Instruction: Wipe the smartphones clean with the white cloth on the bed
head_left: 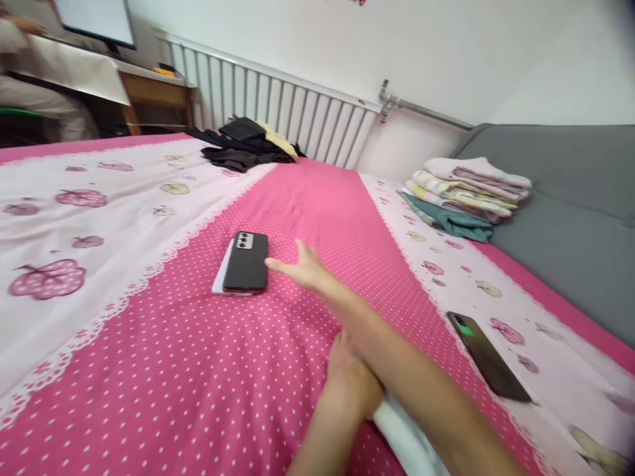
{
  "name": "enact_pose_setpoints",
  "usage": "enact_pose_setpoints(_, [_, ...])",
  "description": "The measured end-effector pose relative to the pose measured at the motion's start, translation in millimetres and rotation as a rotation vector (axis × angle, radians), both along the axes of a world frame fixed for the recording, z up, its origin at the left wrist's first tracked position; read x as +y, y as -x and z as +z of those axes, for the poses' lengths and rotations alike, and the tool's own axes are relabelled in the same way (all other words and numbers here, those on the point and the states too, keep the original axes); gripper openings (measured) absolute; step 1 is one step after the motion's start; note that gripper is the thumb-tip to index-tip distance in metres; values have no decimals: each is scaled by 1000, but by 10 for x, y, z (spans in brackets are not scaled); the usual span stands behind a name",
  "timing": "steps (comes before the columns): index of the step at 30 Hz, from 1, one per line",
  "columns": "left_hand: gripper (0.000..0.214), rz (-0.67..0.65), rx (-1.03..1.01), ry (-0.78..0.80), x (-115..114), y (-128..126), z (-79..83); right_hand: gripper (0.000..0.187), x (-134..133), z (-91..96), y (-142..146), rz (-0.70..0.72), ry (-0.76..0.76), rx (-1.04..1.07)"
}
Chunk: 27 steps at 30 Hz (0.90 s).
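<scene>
Head view: over a pink, white-dotted fabric bedspread (238, 383), the right hand (308, 270), fingers spread apart, is just beside a black rectangular smartphone (247, 268); the left hand (350, 373) is farther from it, its grip impossible to tell. Beneath the smartphone lies a flat white object (221, 279).

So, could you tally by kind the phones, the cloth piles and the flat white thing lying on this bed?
Phones: 2 (black phone, brownish phone)
Cloth piles: 2 (mostly dark pile, folded stack)
Flat white thing: 1 (under the black phone)
Total: 5
</scene>
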<state>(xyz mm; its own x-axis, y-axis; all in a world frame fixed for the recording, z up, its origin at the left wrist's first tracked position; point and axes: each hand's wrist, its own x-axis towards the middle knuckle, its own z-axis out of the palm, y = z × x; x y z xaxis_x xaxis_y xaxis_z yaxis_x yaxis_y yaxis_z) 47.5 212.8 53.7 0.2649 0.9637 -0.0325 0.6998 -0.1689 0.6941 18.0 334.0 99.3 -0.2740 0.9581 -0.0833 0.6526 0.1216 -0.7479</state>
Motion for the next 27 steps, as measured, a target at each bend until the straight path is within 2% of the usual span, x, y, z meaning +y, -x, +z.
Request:
enact_pose_setpoints(2, [42,-80,31,-18,20,33,41,102,-19,63,-652,-133,-164,-121])
enact_pose_setpoints(4, [51,-113,60,-21,60,55,62,99,-127,50,-1365,-347,-187,-314])
enact_pose_setpoints(6, [53,-128,78,-28,105,63,62,95,-307,-41,-2032,-627,-89,-560])
enact_pose_setpoints(8, [54,-137,91,-31,143,63,53,91,-514,-184,-2575,-842,46,-694])
enact_pose_setpoints(10, [54,-149,109,-34,168,70,51,90,-700,-340,-2959,-942,160,-709])
enact_pose_setpoints(12, [54,-147,142,-26,174,100,70,88,-836,-466,-3197,-971,227,-640])
enact_pose_setpoints(16, [61,-101,217,50,125,264,192,84,-923,-569,-3395,-993,166,-570])
enact_pose_setpoints(20, [95,-213,235,231,29,448,337,66,-847,-526,-3395,-951,132,-440])
enact_pose_setpoints(22, [101,-244,209,270,6,468,349,60,-775,-451,-3305,-891,103,-356])
enact_pose_setpoints(24, [80,-270,165,206,24,422,302,55,-683,-335,-3128,-800,63,-269])
enact_pose_setpoints(26, [34,-272,111,69,77,333,221,54,-580,-199,-2855,-698,9,-176])
enact_pose_setpoints(27, [23,-211,80,26,108,283,180,58,-529,-138,-2689,-625,-41,-72])
